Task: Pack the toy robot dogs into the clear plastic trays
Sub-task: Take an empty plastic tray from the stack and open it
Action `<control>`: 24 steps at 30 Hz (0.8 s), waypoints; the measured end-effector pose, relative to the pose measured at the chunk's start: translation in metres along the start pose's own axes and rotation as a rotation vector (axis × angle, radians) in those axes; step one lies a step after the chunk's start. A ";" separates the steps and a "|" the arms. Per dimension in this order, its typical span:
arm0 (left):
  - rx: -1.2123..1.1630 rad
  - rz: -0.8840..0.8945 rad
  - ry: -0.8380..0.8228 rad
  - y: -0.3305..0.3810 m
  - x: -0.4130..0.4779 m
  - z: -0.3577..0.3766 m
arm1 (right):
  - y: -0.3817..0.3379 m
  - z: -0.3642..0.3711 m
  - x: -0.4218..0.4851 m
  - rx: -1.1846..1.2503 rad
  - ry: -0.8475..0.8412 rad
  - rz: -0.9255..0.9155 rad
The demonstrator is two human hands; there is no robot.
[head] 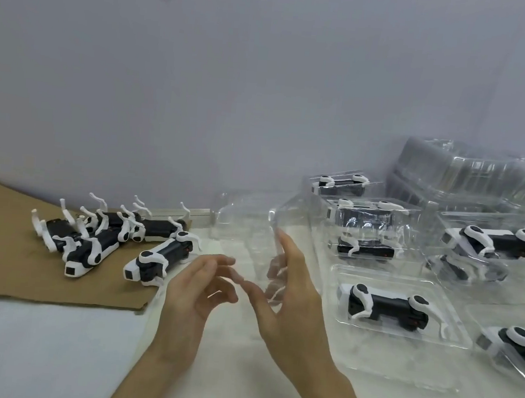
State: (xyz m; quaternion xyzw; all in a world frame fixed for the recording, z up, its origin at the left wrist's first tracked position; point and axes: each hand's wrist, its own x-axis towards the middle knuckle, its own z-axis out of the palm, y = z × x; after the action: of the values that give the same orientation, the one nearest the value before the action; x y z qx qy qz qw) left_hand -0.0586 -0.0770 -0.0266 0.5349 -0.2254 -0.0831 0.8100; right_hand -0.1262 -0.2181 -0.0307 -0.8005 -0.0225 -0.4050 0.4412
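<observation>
Right hand (291, 293), grip clamped on near edge of empty tray (244, 211); left hand (195, 285), grip apart and empty, just left of tray; nearest dog (162, 258) farther left.

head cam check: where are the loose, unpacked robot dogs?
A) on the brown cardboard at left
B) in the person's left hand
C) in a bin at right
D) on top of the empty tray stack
A: the loose dogs lie in a heap on the brown cardboard at left. The dogs at right, like the nearest packed dog, already sit in clear trays.
</observation>
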 end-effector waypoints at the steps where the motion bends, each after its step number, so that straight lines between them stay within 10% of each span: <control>1: 0.018 0.011 -0.045 0.006 -0.004 0.001 | 0.000 0.000 0.000 0.008 -0.016 0.006; 10: 0.239 -0.027 0.045 0.006 -0.021 -0.011 | -0.006 0.006 -0.006 0.108 -0.222 0.065; 24: 0.081 -0.086 0.095 0.009 -0.014 -0.029 | -0.009 -0.020 0.014 0.224 0.043 0.172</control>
State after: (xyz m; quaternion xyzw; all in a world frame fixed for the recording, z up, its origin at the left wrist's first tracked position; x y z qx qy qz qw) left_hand -0.0589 -0.0441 -0.0320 0.5796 -0.1666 -0.0834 0.7933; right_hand -0.1331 -0.2318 -0.0099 -0.7364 0.0108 -0.3778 0.5612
